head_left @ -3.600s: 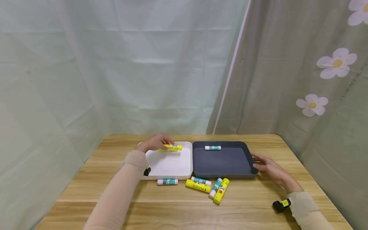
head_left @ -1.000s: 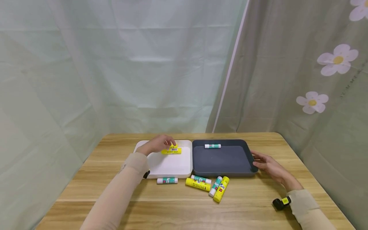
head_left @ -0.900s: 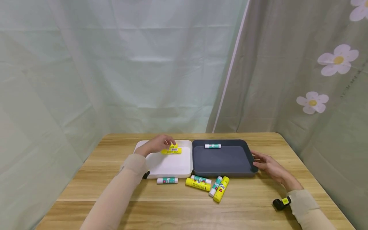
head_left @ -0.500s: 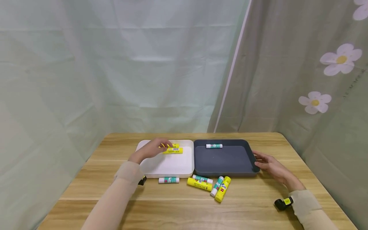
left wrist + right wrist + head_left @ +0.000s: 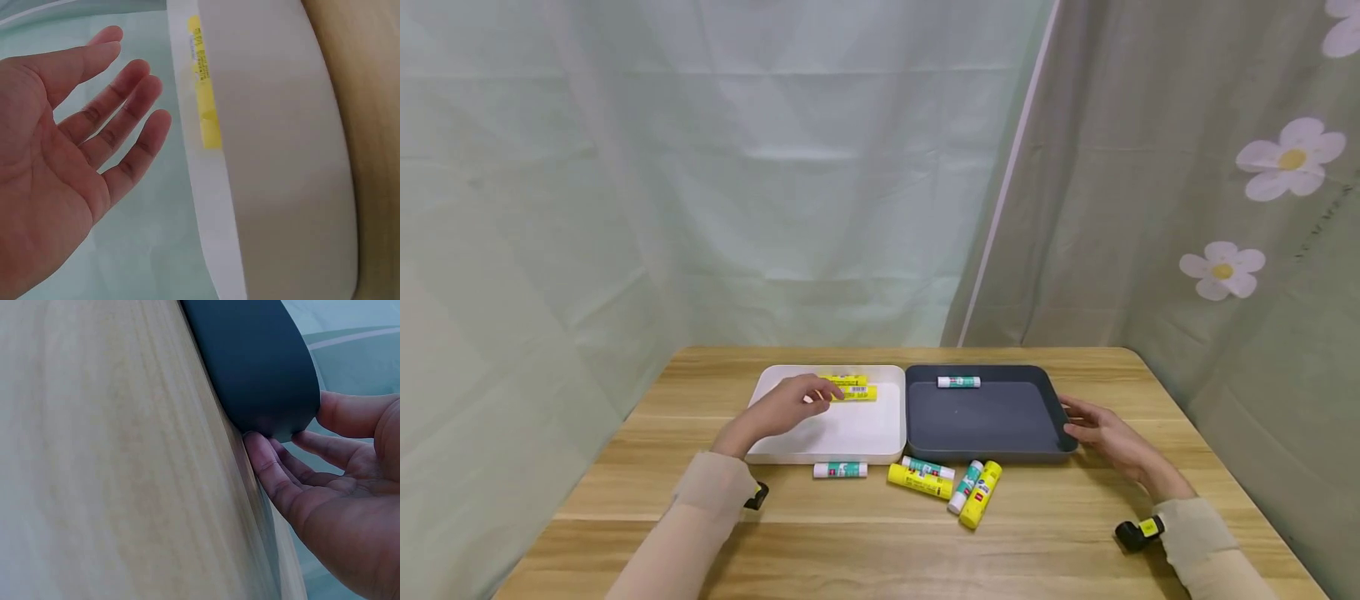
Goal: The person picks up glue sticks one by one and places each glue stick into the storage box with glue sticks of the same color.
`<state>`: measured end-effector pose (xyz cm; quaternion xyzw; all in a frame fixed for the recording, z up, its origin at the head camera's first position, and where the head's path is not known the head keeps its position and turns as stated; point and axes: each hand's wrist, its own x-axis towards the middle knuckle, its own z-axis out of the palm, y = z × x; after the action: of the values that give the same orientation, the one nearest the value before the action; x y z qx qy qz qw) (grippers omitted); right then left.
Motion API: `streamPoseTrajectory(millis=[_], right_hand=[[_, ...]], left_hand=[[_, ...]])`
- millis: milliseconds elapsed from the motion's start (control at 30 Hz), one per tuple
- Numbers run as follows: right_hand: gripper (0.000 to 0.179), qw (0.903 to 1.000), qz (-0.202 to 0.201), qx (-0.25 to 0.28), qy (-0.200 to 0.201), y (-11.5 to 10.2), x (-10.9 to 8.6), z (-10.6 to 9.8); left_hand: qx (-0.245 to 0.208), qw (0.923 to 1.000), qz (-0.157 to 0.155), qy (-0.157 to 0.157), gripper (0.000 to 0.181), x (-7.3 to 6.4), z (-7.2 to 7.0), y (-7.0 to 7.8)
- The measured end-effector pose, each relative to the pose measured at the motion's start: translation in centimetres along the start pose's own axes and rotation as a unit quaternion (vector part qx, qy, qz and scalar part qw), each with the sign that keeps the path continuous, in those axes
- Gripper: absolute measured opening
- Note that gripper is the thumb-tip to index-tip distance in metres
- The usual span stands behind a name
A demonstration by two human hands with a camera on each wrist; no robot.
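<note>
My left hand (image 5: 784,407) hovers over the white tray (image 5: 859,435), its fingers loosely bent and holding nothing. Just beyond its fingertips lie two yellow glue sticks, a front one (image 5: 861,393) and a back one (image 5: 850,381), partly hidden by the hand. The left wrist view shows the bare palm and spread fingers (image 5: 115,134) beside the tray wall. At the right end of the dark grey tray (image 5: 985,423), my right hand (image 5: 1108,435) touches the outer wall with thumb and fingertips, as the right wrist view also shows. A white-and-green glue stick (image 5: 958,382) lies at that tray's back.
On the wooden table (image 5: 1045,533), before the trays, lie a white-and-green glue stick (image 5: 840,470), another one (image 5: 934,468) against a yellow one (image 5: 920,481), and a further white-and-green one (image 5: 966,487) beside a yellow one (image 5: 981,495). Curtains (image 5: 820,208) hang behind the table.
My left hand lowered a yellow glue stick into the white tray behind the other, let go, and drew back toward me and left. The right hand stays at the dark tray.
</note>
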<state>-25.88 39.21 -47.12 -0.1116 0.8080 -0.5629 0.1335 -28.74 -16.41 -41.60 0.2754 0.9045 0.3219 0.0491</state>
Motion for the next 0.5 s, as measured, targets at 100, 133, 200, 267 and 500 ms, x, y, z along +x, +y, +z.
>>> streamPoseTrajectory(millis=[100, 133, 200, 267, 500], right_hand=[[0.071, 1.0, -0.001, 0.002, -0.004, 0.0, 0.0, 0.0], [0.071, 1.0, -0.003, 0.002, -0.005, 0.0, 0.1, 0.0], [0.071, 1.0, -0.004, 0.003, -0.006, 0.0, 0.1, 0.0], [0.071, 1.0, -0.003, 0.003, -0.007, 0.0, 0.1, 0.0], [0.072, 0.9999, 0.004, 0.005, -0.01, 0.1, 0.2, -0.1]], left_hand=[[-0.01, 0.9999, 0.002, 0.01, 0.02, -1.0, 0.2, 0.3], [-0.014, 0.9998, 0.004, 0.014, 0.02, -1.3, 0.3, 0.4], [-0.018, 0.9995, 0.014, 0.021, 0.02, -1.9, 0.4, 0.5], [-0.021, 0.999, 0.028, 0.029, 0.02, -2.4, 0.6, 0.8], [-0.002, 0.9973, 0.055, 0.049, 0.019, -4.3, 1.6, 1.4]])
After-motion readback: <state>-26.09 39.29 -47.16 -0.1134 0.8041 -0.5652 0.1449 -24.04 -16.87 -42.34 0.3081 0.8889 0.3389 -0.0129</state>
